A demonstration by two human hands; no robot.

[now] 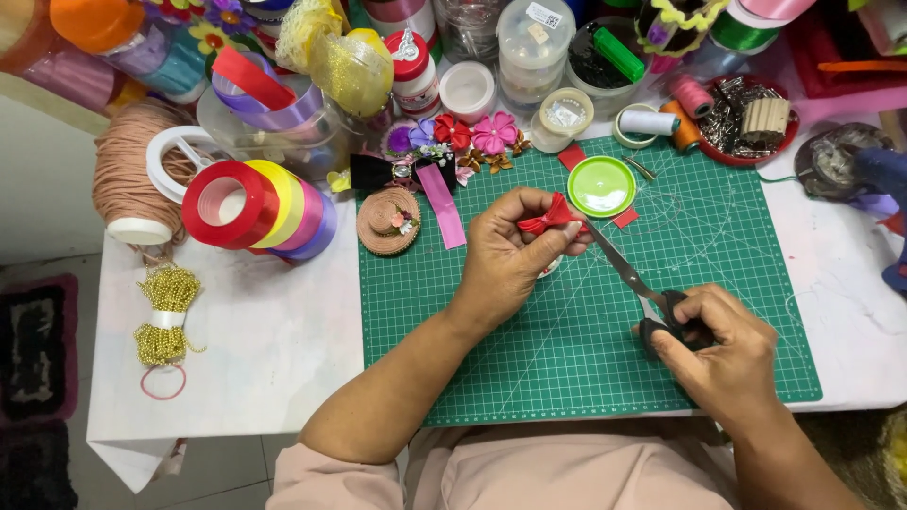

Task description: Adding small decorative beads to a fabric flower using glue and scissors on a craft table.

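Observation:
My left hand [510, 250] pinches a small folded piece of red ribbon [548, 217] above the green cutting mat [567, 359]. My right hand [723, 354] grips the black handles of a pair of scissors [633, 279]. The blades point up and left, with their tips at the red ribbon. A round green lid [602, 186] lies on the mat just beyond the ribbon, with red scraps beside it.
Rolls of red, yellow and purple ribbon [260, 208] lie left of the mat. A small straw hat [388, 222], a pink ribbon strip [441, 206], fabric flowers [472, 134], thread spools, jars and a glue gun [883, 179] crowd the back. Gold bead chain [166, 312] lies at the left.

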